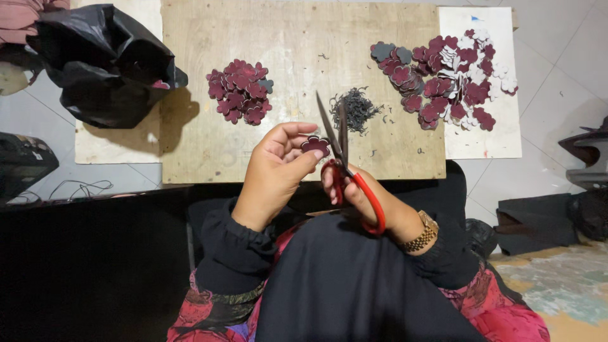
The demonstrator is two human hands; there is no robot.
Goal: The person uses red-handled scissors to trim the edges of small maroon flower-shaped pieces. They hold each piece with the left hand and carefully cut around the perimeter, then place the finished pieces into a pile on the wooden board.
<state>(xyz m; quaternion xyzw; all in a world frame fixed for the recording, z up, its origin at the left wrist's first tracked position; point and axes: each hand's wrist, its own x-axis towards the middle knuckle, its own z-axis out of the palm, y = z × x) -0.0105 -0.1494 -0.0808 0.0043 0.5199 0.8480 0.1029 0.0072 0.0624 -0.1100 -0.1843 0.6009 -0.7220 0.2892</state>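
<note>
Rough plywood board (pixel 285 50) on grey tile floor (pixel 551 38); my left hand (pixel 275 168) pinches a maroon flower-shaped piece (pixel 315 145) (flat, scalloped), my right hand (pixel 361 193) grips red-handled scissors (pixel 345 158).

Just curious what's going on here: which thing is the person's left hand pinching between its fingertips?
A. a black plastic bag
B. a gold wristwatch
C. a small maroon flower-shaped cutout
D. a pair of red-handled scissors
C: the left hand pinches a small maroon flower-shaped cutout, while the right hand holds the red-handled scissors.

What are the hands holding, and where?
Left hand pinches a maroon flower piece by its edge; right hand holds scissors by the red handles.
</note>
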